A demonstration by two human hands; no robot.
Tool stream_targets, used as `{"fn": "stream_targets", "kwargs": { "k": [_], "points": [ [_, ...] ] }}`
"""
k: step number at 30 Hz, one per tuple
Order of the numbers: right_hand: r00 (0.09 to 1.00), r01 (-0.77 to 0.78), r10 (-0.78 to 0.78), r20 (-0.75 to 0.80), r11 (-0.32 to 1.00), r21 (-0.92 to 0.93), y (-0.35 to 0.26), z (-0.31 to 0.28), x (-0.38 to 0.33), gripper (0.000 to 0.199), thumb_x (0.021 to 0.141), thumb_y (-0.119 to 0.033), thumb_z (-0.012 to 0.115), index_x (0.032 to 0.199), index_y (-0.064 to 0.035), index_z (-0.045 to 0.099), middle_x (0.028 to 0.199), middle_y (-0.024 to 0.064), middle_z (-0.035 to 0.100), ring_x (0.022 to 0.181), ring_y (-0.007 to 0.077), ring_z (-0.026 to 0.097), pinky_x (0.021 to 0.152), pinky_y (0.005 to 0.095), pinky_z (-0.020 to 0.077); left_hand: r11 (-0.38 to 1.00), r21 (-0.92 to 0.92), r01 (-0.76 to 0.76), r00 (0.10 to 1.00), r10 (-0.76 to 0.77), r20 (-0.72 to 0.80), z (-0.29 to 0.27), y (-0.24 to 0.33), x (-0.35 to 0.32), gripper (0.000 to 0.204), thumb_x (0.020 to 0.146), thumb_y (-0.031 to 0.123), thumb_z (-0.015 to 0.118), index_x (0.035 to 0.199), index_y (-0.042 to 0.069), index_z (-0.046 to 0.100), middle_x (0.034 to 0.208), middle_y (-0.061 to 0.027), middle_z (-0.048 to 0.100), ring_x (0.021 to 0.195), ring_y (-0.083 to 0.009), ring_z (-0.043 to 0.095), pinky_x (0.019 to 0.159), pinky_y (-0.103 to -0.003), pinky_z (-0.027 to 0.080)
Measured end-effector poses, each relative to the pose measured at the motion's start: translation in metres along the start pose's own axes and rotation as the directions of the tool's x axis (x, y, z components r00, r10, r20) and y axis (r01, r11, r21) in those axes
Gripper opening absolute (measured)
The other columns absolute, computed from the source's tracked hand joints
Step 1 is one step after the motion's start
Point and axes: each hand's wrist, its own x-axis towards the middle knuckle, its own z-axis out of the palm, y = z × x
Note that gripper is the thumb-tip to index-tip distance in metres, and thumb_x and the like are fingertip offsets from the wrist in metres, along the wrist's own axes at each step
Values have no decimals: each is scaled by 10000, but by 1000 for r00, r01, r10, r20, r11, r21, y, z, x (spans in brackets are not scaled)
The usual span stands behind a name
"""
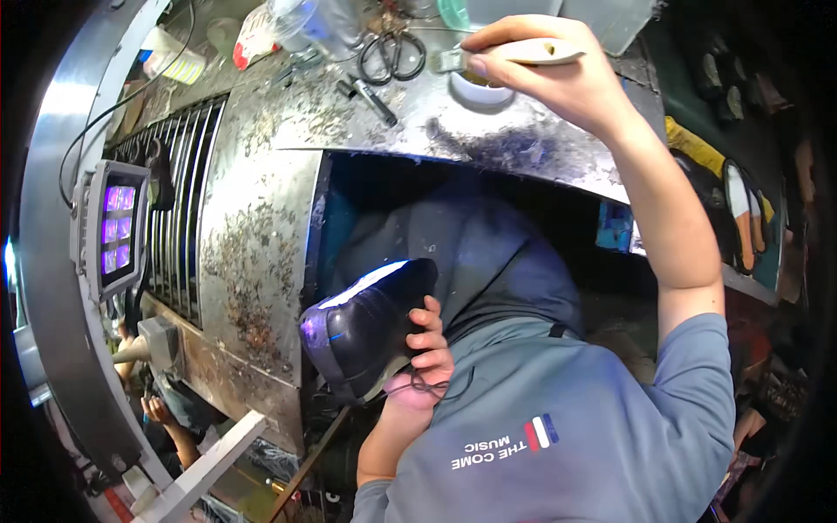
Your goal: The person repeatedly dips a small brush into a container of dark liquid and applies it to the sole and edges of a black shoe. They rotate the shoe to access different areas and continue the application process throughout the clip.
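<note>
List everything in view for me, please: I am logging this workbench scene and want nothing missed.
Shoe: one, black and glossy, held low at centre.
Brush: one, pale handle, held over the small cup at top.
Cup: one, white, on the metal bench top.
Scissors: one pair, black handles, top centre of the bench.
Lamp: one, grey housing with purple lights, at left.
Metal bench: one, silver, stained, across the upper middle.
Grille: one, metal bars, left of the bench.
Bottle: one, clear plastic, lying at top.
Left hand: grips the shoe.
Right hand: holds the brush.
</note>
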Motion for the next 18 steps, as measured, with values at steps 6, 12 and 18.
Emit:
{"fn": "stream_targets", "kwargs": {
  "k": [6,12,18],
  "points": [
    [876,393,-470,109,827,403,-82,29,-9,140,829,-97,814,946,-32,773,878,85,751,771,225,728,677,316,581,999,-36,-6,999,5,-32,1,-3,1,382,958,181,636,1304,39,555,1058,-57,701,863,-211,710,638,-299,562],
    [871,325,-470,144,769,550,-121,57,-10,95,845,-149,755,901,-79,726,805,74,704,727,284,698,629,375,559,986,70,-149,988,152,-39,6,-19,-1,140,978,166,605,997,65,699,945,-60,700,833,-200,710,597,-302,602],
    [835,282,-480,268,792,541,-127,61,-2,125,811,-193,716,808,-81,660,713,83,626,688,335,645,572,439,505,1000,-15,19,994,-17,109,-3,-18,9,145,982,165,602,997,61,702,943,-63,704,832,-203,715,602,-302,608]
  ]
}}
